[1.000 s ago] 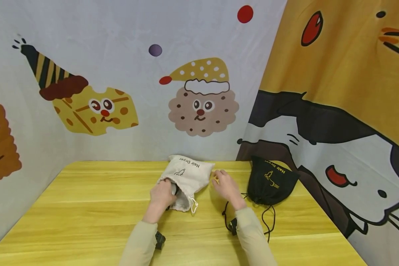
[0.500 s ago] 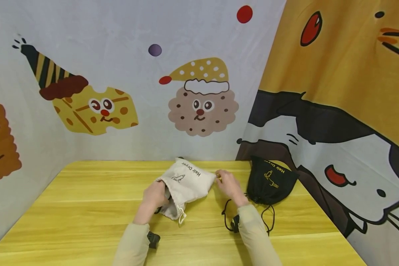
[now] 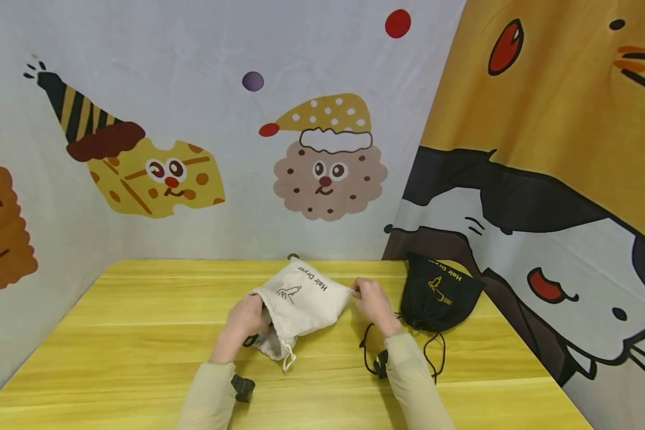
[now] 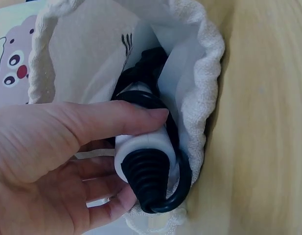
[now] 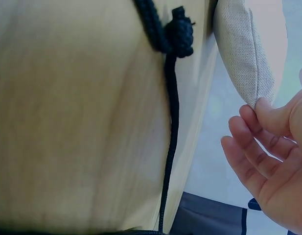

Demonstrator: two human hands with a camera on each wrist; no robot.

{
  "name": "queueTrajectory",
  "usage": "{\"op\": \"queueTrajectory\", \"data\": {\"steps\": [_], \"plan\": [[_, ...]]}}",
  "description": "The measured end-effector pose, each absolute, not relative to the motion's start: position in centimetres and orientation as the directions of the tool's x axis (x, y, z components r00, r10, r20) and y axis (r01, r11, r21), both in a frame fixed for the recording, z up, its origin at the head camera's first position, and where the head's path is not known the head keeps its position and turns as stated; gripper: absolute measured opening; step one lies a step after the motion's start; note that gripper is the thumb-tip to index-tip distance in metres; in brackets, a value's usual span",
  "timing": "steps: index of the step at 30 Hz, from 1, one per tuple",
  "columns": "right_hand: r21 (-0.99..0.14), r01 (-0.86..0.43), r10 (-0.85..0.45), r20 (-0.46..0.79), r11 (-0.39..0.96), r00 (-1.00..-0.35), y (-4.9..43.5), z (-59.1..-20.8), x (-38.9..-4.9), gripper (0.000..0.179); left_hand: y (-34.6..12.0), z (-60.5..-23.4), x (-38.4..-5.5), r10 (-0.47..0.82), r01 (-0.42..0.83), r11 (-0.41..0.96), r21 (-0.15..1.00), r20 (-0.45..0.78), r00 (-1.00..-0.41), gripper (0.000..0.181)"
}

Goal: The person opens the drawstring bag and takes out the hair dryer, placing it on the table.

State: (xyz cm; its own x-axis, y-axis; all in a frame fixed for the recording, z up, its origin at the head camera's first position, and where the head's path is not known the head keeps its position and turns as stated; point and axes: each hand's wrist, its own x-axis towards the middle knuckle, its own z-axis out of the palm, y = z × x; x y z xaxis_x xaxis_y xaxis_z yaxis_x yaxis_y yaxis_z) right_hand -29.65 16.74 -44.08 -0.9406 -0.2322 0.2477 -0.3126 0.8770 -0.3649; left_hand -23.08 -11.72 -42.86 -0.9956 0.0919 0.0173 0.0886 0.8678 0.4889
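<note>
A cream drawstring bag (image 3: 309, 301) printed "Hair Dryer" lies tilted at the middle of the table, its mouth facing front left. At that mouth, my left hand (image 3: 245, 316) grips the white handle of a hair dryer (image 4: 150, 141). The left wrist view shows my thumb over the handle and the black cord (image 4: 184, 178) looping beside it. Most of the dryer is hidden inside the bag. My right hand (image 3: 372, 300) pinches the bag's closed right corner between thumb and index finger, as the right wrist view shows; its other fingers are loosely bent.
Right of my right hand lies a black drawstring bag (image 3: 435, 298), also printed "Hair Dryer". Its black cords (image 5: 172, 107) trail toward the front, near my right wrist. A cartoon-printed cloth (image 3: 220, 233) stands behind the wooden table (image 3: 129, 334).
My left hand has moved left and slightly nearer, and the bag's mouth has swung with it. My right hand, apart from the bag a second ago, now pinches its corner.
</note>
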Motion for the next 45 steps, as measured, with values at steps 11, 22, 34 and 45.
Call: {"op": "queueTrajectory", "data": {"steps": [11, 22, 34, 45], "plan": [[-0.362, -0.297, -0.22, 0.239, 0.884, -0.946, 17.4, -43.9, -29.4, 0.005, -12.6, -42.5, -23.0, 0.118, 0.103, 0.853, 0.511, 0.002, -0.993, 0.058], [-0.37, -0.271, -0.203, 0.214, 0.888, -0.956, 17.7, -44.1, -29.7, 0.006, -13.0, -42.4, -22.9, 0.124, 0.096, 0.842, 0.531, -0.017, -0.992, 0.059], [-0.385, -0.248, -0.184, 0.195, 0.889, -0.963, 18.0, -44.0, -29.5, 0.006, -13.8, -42.5, -22.8, 0.148, 0.119, 0.821, 0.558, -0.007, -0.989, 0.058], [-0.404, -0.253, -0.19, 0.189, 0.879, -0.963, 18.7, -44.0, -29.5, 0.009, -14.8, -43.1, -23.0, 0.253, 0.223, 0.77, 0.598, 0.034, -0.967, 0.058]]}}
